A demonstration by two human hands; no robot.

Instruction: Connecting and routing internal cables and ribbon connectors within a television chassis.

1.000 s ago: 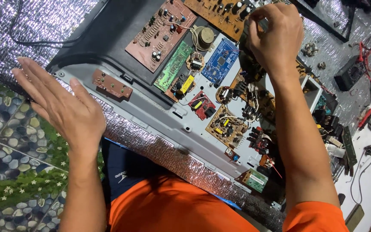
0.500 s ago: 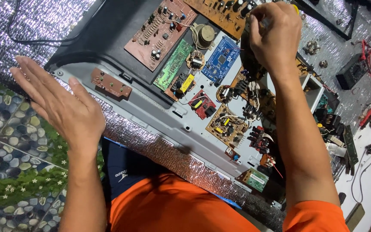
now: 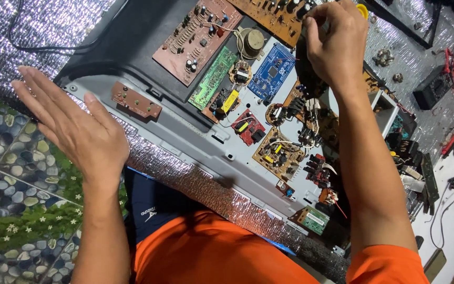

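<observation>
My left hand [image 3: 74, 131] is spread flat, palm down, at the left corner of a grey metal panel [image 3: 185, 142], holding nothing. A small brown strip board [image 3: 136, 100] lies just to its right. My right hand [image 3: 334, 44] reaches to the far end of the panel with its fingers curled and pinched over a long brown circuit board [image 3: 274, 13]. A yellow round piece [image 3: 362, 9] shows behind the knuckles; whether the fingers hold anything is hidden. Below that hand lie a blue board [image 3: 271, 71], a green board [image 3: 212, 79] and a reddish board [image 3: 195, 37].
Several small boards with coils and wires crowd the panel's right half. Silver foil sheet [image 3: 38, 26] covers the surface beneath. A black meter [image 3: 432, 89] with red leads sits at the right. Pebble-pattern flooring [image 3: 6, 173] is on the left.
My right hand has shifted slightly over the brown board, its fingers curled tighter. My left hand stays spread in about the same place.
</observation>
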